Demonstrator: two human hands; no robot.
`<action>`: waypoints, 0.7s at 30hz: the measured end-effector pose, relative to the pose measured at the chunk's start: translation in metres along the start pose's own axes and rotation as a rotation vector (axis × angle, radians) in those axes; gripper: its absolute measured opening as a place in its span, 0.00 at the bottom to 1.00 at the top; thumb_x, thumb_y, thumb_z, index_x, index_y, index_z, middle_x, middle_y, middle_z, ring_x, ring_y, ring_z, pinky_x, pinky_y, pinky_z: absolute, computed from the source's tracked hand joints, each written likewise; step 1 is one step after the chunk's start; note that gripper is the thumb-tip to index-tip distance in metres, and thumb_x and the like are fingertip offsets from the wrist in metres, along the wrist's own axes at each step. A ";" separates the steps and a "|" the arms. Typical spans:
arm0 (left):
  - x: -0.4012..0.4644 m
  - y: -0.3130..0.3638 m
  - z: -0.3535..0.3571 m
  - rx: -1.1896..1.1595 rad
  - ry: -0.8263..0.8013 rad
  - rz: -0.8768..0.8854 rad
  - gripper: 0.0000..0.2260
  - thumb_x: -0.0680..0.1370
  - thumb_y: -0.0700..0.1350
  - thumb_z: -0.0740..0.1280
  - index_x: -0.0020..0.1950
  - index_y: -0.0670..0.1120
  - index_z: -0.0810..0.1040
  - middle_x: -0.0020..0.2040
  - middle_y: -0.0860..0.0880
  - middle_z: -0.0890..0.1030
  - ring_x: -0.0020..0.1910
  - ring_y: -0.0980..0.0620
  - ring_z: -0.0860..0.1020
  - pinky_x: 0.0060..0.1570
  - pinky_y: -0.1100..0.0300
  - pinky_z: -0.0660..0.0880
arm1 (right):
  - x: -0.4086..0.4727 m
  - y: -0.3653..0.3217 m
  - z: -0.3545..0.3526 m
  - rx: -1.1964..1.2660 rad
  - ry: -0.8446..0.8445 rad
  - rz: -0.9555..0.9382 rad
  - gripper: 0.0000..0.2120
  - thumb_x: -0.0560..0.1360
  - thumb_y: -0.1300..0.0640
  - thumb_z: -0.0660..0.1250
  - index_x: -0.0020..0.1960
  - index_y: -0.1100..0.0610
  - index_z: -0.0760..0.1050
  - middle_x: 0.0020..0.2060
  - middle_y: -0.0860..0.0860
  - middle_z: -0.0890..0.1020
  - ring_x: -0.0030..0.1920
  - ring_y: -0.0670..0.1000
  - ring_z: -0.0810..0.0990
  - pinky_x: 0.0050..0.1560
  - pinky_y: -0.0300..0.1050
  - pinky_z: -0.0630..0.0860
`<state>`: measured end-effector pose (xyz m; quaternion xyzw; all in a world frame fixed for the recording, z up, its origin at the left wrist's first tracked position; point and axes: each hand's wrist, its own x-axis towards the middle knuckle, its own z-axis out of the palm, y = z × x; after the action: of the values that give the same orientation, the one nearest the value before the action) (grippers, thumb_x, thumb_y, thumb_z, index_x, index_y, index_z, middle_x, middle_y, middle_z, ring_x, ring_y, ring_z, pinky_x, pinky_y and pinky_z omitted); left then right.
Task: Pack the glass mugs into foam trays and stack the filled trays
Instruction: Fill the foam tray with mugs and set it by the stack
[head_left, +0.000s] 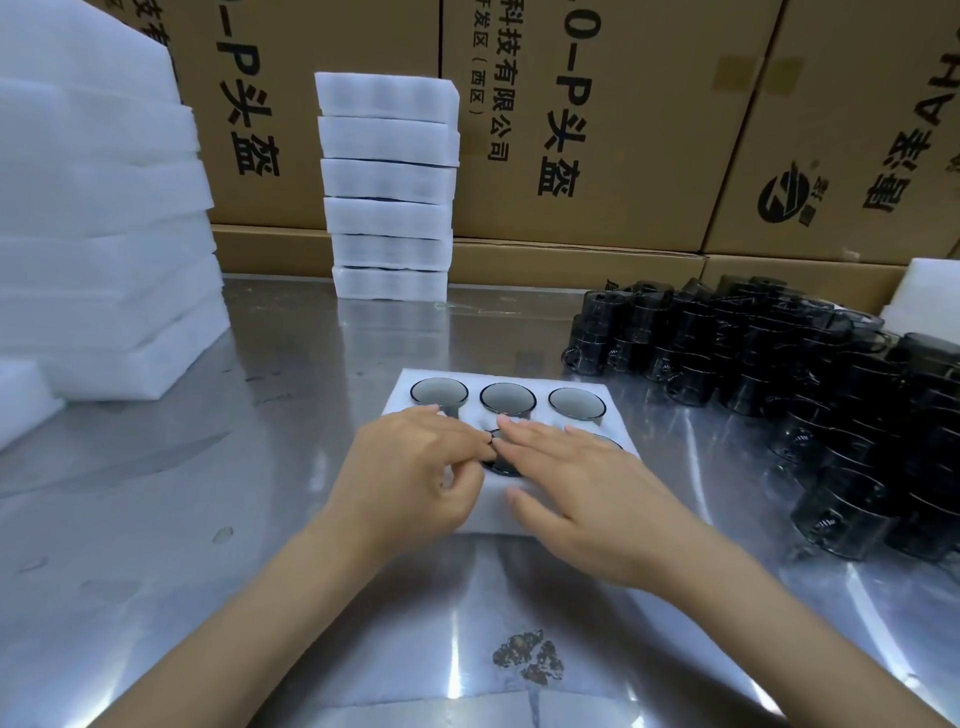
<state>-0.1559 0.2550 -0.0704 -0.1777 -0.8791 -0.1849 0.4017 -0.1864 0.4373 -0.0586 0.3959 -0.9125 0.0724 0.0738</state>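
We are seating a mug (500, 457) in the centre-frame foam tray (498, 512), left hand (410, 478) pinching its rim, right hand (582, 493) pressing flat; three mugs (506, 397) sitting behind, six-tray stack (388, 187) upper centre, loose mugs (779, 374) right.

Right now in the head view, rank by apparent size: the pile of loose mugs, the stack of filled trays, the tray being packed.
1. pile of loose mugs
2. tray being packed and stack of filled trays: look similar, and the tray is nearer, so unranked.
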 end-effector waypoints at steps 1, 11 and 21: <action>0.000 0.000 0.001 0.009 -0.003 -0.004 0.11 0.64 0.37 0.66 0.38 0.49 0.85 0.36 0.54 0.85 0.34 0.51 0.83 0.53 0.53 0.77 | 0.000 -0.001 -0.001 -0.014 -0.002 0.002 0.26 0.80 0.45 0.51 0.77 0.47 0.55 0.77 0.42 0.52 0.75 0.40 0.48 0.74 0.41 0.43; -0.006 0.003 -0.003 0.007 -0.049 -0.004 0.17 0.70 0.42 0.57 0.46 0.48 0.85 0.40 0.55 0.85 0.39 0.52 0.83 0.59 0.55 0.70 | -0.003 -0.008 0.002 -0.029 0.038 0.029 0.25 0.81 0.46 0.49 0.76 0.48 0.54 0.77 0.44 0.54 0.76 0.43 0.48 0.73 0.43 0.42; -0.005 -0.020 -0.009 -0.278 0.220 -0.326 0.13 0.76 0.48 0.57 0.53 0.51 0.81 0.47 0.61 0.83 0.48 0.60 0.78 0.50 0.65 0.71 | 0.018 0.109 -0.020 0.324 0.570 0.559 0.19 0.78 0.60 0.58 0.68 0.54 0.70 0.64 0.51 0.76 0.62 0.53 0.74 0.56 0.45 0.69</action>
<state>-0.1566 0.2327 -0.0728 -0.0658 -0.8133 -0.3847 0.4315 -0.2771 0.5015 -0.0439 0.1040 -0.9046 0.3386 0.2372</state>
